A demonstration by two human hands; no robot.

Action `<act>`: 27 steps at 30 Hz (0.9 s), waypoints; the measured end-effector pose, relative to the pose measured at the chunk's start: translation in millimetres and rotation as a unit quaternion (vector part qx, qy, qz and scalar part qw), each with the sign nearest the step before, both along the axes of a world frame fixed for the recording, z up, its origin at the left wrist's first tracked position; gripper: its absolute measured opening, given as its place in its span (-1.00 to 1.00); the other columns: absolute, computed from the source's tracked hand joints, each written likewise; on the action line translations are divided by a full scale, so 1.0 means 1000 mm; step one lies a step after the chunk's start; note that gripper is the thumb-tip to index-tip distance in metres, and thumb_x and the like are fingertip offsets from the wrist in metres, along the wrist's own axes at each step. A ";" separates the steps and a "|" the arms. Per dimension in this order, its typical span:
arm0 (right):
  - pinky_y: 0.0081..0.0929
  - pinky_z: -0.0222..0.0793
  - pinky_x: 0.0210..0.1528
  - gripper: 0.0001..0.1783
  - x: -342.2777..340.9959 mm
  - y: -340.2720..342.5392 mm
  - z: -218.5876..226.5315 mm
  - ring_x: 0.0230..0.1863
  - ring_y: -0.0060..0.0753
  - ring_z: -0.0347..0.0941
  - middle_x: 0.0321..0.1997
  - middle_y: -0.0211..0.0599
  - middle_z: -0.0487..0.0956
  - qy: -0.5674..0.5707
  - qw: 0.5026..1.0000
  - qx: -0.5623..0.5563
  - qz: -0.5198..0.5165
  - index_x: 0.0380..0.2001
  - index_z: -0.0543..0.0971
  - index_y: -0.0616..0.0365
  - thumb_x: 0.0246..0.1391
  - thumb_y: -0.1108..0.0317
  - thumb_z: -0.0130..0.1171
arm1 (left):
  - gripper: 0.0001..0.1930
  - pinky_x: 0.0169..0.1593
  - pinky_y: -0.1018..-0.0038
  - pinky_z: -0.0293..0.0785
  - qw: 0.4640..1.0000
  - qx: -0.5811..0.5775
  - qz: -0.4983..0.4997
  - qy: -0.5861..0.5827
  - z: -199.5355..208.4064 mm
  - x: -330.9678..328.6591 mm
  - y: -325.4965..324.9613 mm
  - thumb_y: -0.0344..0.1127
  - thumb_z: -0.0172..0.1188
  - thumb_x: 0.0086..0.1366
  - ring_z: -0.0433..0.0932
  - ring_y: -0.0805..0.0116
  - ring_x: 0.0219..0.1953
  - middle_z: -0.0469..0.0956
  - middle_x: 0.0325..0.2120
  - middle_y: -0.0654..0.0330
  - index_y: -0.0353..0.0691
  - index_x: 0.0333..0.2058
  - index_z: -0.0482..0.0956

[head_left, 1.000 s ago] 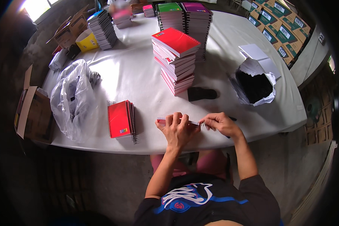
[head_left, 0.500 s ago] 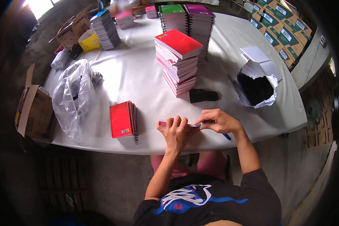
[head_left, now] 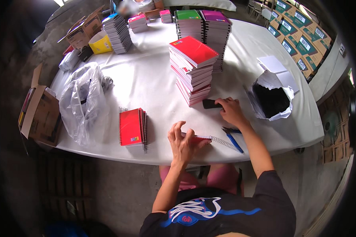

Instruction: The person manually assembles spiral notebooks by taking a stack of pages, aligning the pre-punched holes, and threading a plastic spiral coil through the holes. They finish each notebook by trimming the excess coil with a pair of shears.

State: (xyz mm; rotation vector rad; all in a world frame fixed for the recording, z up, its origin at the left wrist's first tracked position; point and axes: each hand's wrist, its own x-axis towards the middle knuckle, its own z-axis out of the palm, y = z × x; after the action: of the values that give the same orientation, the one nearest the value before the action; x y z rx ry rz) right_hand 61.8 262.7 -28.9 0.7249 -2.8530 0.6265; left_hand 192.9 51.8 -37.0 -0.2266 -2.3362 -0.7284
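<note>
My left hand (head_left: 180,143) is closed around a small red notebook (head_left: 197,139), held on its edge near the table's front. A silver spiral wire (head_left: 225,144) sticks out to the right from the notebook's bound edge. Blue-handled pliers (head_left: 234,142) lie beside the wire's free end. Farther off, my right hand (head_left: 231,111) has its fingers on the right end of a black elongated piece (head_left: 210,104), which lies at the foot of a tall stack of red notebooks (head_left: 194,51). To the left lies a small pile of spiral-bound red notebooks (head_left: 131,126).
A clear plastic bag (head_left: 81,106) and an open cardboard box (head_left: 43,118) are at the left. Torn white wrapping (head_left: 290,103) with dark contents sits right. Green and purple notebook stacks (head_left: 190,16) rise behind the red one. A person (head_left: 146,5) is at the far side.
My right hand has left the notebook's edge and moved forward to the black piece. The spiral wire and pliers now show. My left hand still holds the notebook.
</note>
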 end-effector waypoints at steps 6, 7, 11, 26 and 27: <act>-0.41 0.42 -0.03 -0.64 0.039 0.004 0.017 -0.14 -0.36 0.55 -0.26 -0.16 0.64 -0.325 0.800 -0.440 0.246 -0.26 0.61 0.33 -0.25 0.75 0.17 | -0.46 0.10 0.09 0.15 0.999 0.019 -0.022 -0.018 0.001 0.003 -0.003 0.07 0.48 -0.26 0.16 -0.08 0.11 0.24 0.00 -0.02 -0.24 -0.59 0.39; -0.45 0.44 -0.05 -0.66 0.049 -0.001 0.017 -0.15 -0.39 0.56 -0.25 -0.14 0.64 -0.347 0.774 -0.415 0.330 -0.29 0.62 0.37 -0.26 0.78 0.17 | -0.46 0.10 0.09 0.15 0.999 0.022 -0.027 -0.018 0.000 0.003 -0.004 0.06 0.48 -0.27 0.15 -0.08 0.11 0.24 0.00 -0.02 -0.24 -0.59 0.39; -0.50 0.40 -0.03 -0.65 0.051 -0.004 0.008 -0.24 -0.37 0.57 -0.32 -0.19 0.65 -0.283 0.735 -0.533 0.309 -0.36 0.67 0.24 -0.30 0.74 0.11 | -0.47 0.12 0.06 0.14 0.999 0.027 -0.037 -0.014 -0.002 0.002 -0.005 0.05 0.47 -0.27 0.16 -0.07 0.12 0.24 0.01 -0.01 -0.26 -0.56 0.41; -0.50 0.41 -0.09 -0.57 0.060 -0.024 0.040 -0.23 -0.38 0.56 -0.27 -0.17 0.65 -0.292 0.783 -0.419 0.355 -0.32 0.68 0.19 -0.36 0.72 0.09 | -0.42 -0.04 0.17 0.29 0.994 0.087 0.004 -0.059 -0.009 -0.002 -0.019 0.03 0.55 -0.44 0.21 0.02 0.00 0.09 0.13 0.03 -0.16 -0.48 0.47; -0.50 0.41 -0.08 -0.57 0.058 -0.027 0.038 -0.23 -0.36 0.56 -0.26 -0.16 0.65 -0.281 0.834 -0.378 0.288 -0.32 0.68 0.20 -0.36 0.73 0.10 | -0.42 -0.05 0.19 0.31 0.989 0.134 -0.015 -0.066 -0.012 -0.002 -0.022 0.01 0.56 -0.45 0.20 0.04 0.01 0.10 0.12 0.03 -0.16 -0.48 0.48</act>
State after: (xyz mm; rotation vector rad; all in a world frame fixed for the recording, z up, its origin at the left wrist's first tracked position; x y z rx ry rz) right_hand 119.8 235.5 9.2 1.3886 -2.3475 2.1982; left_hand 190.5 30.1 -48.9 -0.0968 -2.3293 -1.0897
